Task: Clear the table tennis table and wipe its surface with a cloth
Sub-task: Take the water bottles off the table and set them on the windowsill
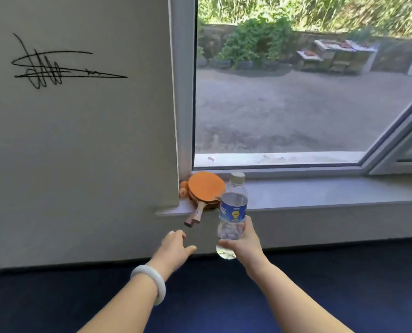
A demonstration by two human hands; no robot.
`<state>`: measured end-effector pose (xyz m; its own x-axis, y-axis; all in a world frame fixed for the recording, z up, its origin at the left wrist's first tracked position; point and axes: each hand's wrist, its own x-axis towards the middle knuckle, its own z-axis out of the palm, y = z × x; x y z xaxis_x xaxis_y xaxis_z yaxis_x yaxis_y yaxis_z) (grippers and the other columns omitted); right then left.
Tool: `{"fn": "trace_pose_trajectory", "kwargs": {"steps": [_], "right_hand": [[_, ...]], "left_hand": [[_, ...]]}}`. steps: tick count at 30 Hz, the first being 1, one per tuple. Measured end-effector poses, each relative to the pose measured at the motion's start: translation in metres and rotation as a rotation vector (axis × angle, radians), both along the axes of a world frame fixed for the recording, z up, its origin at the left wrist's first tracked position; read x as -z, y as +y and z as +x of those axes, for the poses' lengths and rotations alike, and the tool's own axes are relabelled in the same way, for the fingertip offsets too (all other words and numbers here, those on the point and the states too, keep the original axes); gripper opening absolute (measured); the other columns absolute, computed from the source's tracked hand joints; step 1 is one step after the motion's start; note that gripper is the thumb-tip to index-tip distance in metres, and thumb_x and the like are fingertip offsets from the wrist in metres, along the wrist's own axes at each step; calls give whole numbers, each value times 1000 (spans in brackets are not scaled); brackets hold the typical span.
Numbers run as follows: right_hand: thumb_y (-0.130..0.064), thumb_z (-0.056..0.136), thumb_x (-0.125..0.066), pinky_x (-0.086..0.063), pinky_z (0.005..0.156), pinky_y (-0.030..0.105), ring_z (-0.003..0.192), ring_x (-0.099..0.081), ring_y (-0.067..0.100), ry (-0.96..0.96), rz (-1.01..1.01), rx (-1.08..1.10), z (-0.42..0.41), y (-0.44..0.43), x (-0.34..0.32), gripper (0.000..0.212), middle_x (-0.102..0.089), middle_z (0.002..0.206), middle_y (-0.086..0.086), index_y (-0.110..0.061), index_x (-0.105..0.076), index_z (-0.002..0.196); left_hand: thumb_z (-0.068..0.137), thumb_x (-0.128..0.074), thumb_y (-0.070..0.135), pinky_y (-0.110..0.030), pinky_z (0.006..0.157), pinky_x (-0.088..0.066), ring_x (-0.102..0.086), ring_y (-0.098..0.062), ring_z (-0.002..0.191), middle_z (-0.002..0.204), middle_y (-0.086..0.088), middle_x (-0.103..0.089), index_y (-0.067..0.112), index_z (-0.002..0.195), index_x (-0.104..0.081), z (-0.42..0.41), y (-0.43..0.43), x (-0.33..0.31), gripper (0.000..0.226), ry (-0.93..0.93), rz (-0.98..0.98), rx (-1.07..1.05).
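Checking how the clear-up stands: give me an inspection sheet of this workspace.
Surface: dark blue table runs along the bottom, under both arms.
Job's things: paddles stacked on the windowsill, handles overhanging its edge; orange balls beside them in the corner; water bottle held upright; cloth, nothing seen.
Clutter: nothing seen.
Hands: right hand grips the bottle's lower part; left hand holds nothing, below the paddle handles.
Cables: nothing seen.
Surroundings: grey wall with a black scribble; window onto a yard with shrubs; white bracelet on the left wrist.
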<state>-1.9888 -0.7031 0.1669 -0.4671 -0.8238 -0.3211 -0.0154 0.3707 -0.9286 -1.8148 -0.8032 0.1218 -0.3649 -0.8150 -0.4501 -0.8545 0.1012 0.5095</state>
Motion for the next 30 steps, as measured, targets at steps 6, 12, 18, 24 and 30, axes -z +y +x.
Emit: {"fn": "trace_pose_trajectory", "kwargs": {"steps": [6,12,18,24,30], "right_hand": [[7,69,-78,-49,73,20,97,-67,13,16,31,20,-77,-67,20,60,-67,109,0,-24,-48,112],[3,69,-79,-51,80,29,97,-66,15,53,58,-19,-160,-148,55,58,-65,104,-4,-30,-46,103],[-2,70,-80,-46,73,26,99,-61,16,86,112,-123,-209,-203,88,64,-63,107,-5,-30,-45,116],[-3,71,-77,-47,73,27,97,-60,17,95,153,-165,-228,-237,118,59,-63,106,-5,-30,-47,114],[-7,73,-79,-53,74,29,89,-60,10,135,109,-143,-228,-273,137,44,-62,101,-2,-28,-52,101]], "left_hand": [[92,-62,46,-39,103,-43,-51,-25,122,132,-5,-49,16,131,-49,-62,-53,7,50,-35,12,26],[92,-62,45,-39,100,-44,-53,-26,119,128,-5,-51,16,130,-48,-126,-94,16,50,-58,36,-37],[92,-62,44,-40,104,-41,-46,-24,126,135,-3,-45,16,135,-45,-186,-124,24,54,-59,34,-71],[94,-61,40,-36,105,-37,-40,-24,130,140,-3,-39,15,141,-40,-230,-155,29,58,-98,-8,-61],[93,-62,42,-37,104,-41,-38,-23,129,142,-2,-36,17,142,-38,-232,-168,44,60,-186,4,-92]]}}
